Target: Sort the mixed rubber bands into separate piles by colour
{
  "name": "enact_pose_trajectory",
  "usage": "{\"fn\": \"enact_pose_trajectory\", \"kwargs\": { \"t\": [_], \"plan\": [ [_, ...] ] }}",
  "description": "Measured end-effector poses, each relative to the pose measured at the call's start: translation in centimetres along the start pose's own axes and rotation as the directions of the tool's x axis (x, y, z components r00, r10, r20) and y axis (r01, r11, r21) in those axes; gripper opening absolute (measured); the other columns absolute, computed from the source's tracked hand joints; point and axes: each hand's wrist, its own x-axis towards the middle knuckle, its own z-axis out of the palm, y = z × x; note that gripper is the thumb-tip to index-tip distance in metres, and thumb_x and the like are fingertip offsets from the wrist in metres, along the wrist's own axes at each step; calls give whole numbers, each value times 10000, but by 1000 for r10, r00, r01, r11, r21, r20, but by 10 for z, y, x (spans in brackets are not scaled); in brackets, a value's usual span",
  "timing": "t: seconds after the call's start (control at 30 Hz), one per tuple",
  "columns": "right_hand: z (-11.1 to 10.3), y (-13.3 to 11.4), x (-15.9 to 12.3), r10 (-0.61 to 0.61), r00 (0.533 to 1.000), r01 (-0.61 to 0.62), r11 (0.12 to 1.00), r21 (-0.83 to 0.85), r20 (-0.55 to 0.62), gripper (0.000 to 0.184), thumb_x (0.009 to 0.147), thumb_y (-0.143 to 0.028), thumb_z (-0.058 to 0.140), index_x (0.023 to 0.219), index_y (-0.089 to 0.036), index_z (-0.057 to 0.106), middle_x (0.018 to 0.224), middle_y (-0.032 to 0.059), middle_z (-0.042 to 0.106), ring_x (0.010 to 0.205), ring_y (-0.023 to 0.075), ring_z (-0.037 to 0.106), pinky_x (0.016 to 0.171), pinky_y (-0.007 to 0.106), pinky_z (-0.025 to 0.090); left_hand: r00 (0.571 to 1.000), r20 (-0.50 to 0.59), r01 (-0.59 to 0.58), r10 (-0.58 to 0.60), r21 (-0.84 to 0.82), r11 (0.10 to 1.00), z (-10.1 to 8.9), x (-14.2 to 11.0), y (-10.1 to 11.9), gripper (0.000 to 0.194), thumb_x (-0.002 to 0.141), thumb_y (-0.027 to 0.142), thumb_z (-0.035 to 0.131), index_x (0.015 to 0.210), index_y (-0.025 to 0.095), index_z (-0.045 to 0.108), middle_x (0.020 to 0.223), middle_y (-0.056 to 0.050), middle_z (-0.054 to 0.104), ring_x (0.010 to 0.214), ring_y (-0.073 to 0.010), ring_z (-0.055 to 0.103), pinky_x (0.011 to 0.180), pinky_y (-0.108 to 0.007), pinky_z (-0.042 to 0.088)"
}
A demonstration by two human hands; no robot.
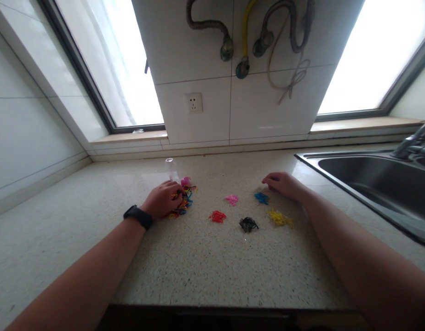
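My left hand [164, 198], with a dark band on its wrist, lies on a mixed pile of coloured rubber bands [186, 200]. Its fingers are curled into the pile and cover part of it. On the right, my right hand [280, 183] rests on the counter just behind a small blue heap of bands [261, 198]. Its fingers are bent and close together; whether they hold anything is hidden. Between the hands lie separate heaps of pink bands [232, 199], red bands [217, 216] and black bands [249, 224]. Yellow bands [280, 218] are spread in front of my right hand.
A clear plastic container [170, 168] and a bright pink piece [185, 181] sit behind the mixed pile. The steel sink [371, 174] with its faucet [410, 142] is set into the speckled counter [198, 271] at right. A tiled wall with pipes rises behind.
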Motion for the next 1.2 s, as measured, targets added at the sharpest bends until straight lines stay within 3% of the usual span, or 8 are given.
{"fn": "enact_pose_trajectory", "kwargs": {
  "t": [0.63, 0.8, 0.9, 1.03, 1.13, 1.2],
  "plan": [
    [0, -1, 1, -6, 1000, 6, 1000, -8, 21, 339, 836, -466, 557, 842, -177, 734, 691, 41, 685, 597, 153, 552, 595, 289, 402, 995, -57, 90, -87, 46, 995, 3, -1, -1, 175, 886, 311, 548, 949, 204, 671, 859, -55, 661, 818, -195, 620, 786, -324, 477],
    [1, 1, 1, 16, 1000, -15, 1000, -13, 19, 332, 835, -461, 561, 850, -180, 737, 692, 40, 692, 590, 153, 558, 585, 288, 399, 987, -119, 99, -105, -57, 994, -1, 3, 8, 154, 872, 279, 561, 924, 194, 678, 874, -55, 675, 792, -180, 606, 769, -310, 464],
    [2, 3, 3, 8, 1000, -8, 1000, -15, 19, 330, 840, -456, 558, 850, -178, 735, 686, 39, 690, 589, 152, 560, 583, 285, 401, 964, -166, 180, -210, -181, 967, -3, 7, 17, 166, 867, 286, 568, 929, 184, 683, 770, -28, 648, 668, -144, 559, 654, -267, 436],
    [2, 6, 4, 7, 1000, -7, 1000, -16, 14, 325, 843, -451, 555, 866, -183, 738, 689, 35, 690, 587, 150, 561, 572, 281, 400, 911, -140, 276, -389, -496, 823, -8, 14, 33, 204, 851, 328, 587, 906, 161, 691, 672, 1, 606, 583, -114, 501, 557, -228, 381],
    [2, 6, 5, 13, 1000, -12, 1000, -12, 21, 324, 845, -447, 552, 868, -181, 737, 700, 41, 695, 593, 152, 565, 579, 285, 405, 859, -40, 276, -510, -803, 529, -11, 20, 45, 187, 816, 319, 623, 867, 148, 681, 738, -19, 653, 580, -93, 512, 524, -203, 378],
    [2, 5, 5, 9, 1000, -9, 1000, -11, 22, 324, 847, -446, 551, 867, -180, 736, 708, 44, 698, 603, 154, 569, 591, 287, 411, 814, 41, 264, -580, -915, 306, -13, 23, 54, 167, 793, 304, 653, 856, 151, 671, 736, -13, 656, 506, -58, 451, 454, -177, 324]
  ]
}}
